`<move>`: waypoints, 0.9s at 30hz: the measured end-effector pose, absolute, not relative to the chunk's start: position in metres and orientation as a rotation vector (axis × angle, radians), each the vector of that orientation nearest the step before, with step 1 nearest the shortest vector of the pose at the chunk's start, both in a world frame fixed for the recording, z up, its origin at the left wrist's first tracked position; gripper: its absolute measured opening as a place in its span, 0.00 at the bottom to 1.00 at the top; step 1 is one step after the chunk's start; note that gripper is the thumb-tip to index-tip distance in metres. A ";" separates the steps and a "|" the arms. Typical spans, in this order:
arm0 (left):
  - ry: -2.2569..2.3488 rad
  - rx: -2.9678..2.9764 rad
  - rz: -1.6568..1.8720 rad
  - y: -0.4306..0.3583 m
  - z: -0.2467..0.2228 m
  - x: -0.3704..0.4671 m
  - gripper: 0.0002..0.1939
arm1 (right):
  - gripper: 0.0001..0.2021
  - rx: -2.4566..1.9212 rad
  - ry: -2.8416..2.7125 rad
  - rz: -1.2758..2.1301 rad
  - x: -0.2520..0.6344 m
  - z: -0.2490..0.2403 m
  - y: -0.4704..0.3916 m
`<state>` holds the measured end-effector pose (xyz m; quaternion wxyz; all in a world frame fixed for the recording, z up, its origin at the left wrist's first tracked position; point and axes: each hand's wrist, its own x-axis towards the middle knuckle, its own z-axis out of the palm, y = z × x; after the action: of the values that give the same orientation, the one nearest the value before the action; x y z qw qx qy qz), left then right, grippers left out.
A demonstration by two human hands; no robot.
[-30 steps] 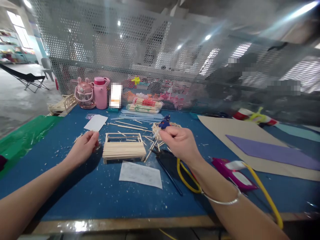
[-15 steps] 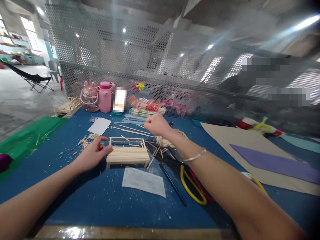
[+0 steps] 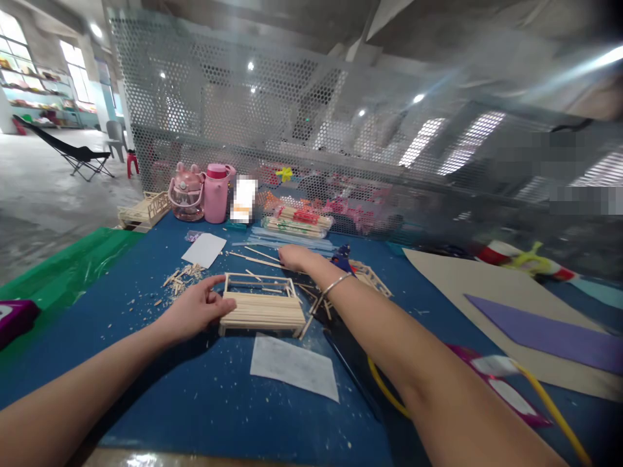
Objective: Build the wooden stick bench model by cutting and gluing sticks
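My left hand [image 3: 197,308] grips the left end of a small bench-like model [image 3: 263,312] made of pale wooden sticks. Its thumb lies on the slatted top, and the index finger reaches the back left corner. Beyond the model, my right hand [image 3: 295,258] is closed low over the table at the near ends of several long thin wooden sticks [image 3: 257,261]. Whatever is between its fingers is hidden. A blue glue gun [image 3: 343,257], partly covered, lies just right of that hand. Cut stick pieces [image 3: 307,324] are scattered under the right forearm.
White paper [image 3: 294,366] lies before the model, a dark blue pen [image 3: 350,373] beside it. Yellow scissor handles [image 3: 387,389] show under my right arm. Wood scraps [image 3: 182,279], a pink flask [image 3: 215,194], bagged sticks [image 3: 296,222] and purple foam sheet [image 3: 540,331] surround the work.
My right hand has come down and left to the long sticks. The left hand stays at the model's left end. The whole view has shifted slightly.
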<state>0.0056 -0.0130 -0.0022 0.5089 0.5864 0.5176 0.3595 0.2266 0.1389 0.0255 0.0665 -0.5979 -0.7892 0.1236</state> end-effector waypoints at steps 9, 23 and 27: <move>1.405 1.376 1.306 0.001 -0.014 -0.008 0.31 | 0.06 -1.382 -1.770 0.491 0.233 0.057 0.095; 0.589 1.169 0.891 -0.066 0.049 0.089 0.26 | 0.23 -0.971 -1.567 0.843 0.221 0.039 -0.031; 0.563 0.989 0.975 -0.073 0.047 0.099 0.23 | 0.21 -0.942 -1.642 0.282 0.230 0.037 -0.033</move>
<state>0.0991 -0.0729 0.0467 0.7323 0.4494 0.2558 0.4431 0.2298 -0.0335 0.0371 0.5763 -0.4022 -0.7012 0.1204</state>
